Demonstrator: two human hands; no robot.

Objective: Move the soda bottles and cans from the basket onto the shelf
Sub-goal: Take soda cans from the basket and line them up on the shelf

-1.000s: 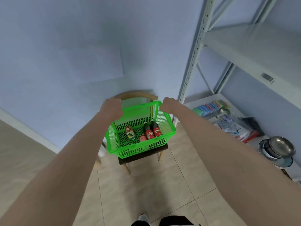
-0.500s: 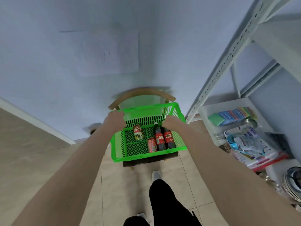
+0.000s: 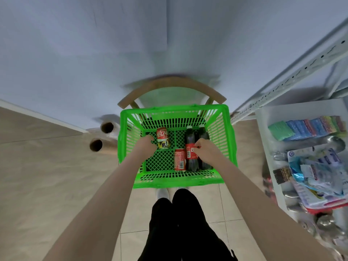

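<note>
A green plastic basket stands on a wooden chair in front of me. In it lie two red soda cans, one at the back left and one in the middle, and two dark soda bottles side by side, the left one with a red label. My left hand is inside the basket with curled fingers right beside the back can; whether it grips the can is unclear. My right hand lies over the right bottle, fingers curled round it.
A white metal shelf stands at the right; its low board holds sponges, packets and metal bowls. Two rolls with cardboard cores lie on the tiled floor left of the chair. My legs are just before the basket.
Both hands have left the basket's far rim and dropped inside it, the left to the back can, the right onto the bottles. I have stepped closer.
</note>
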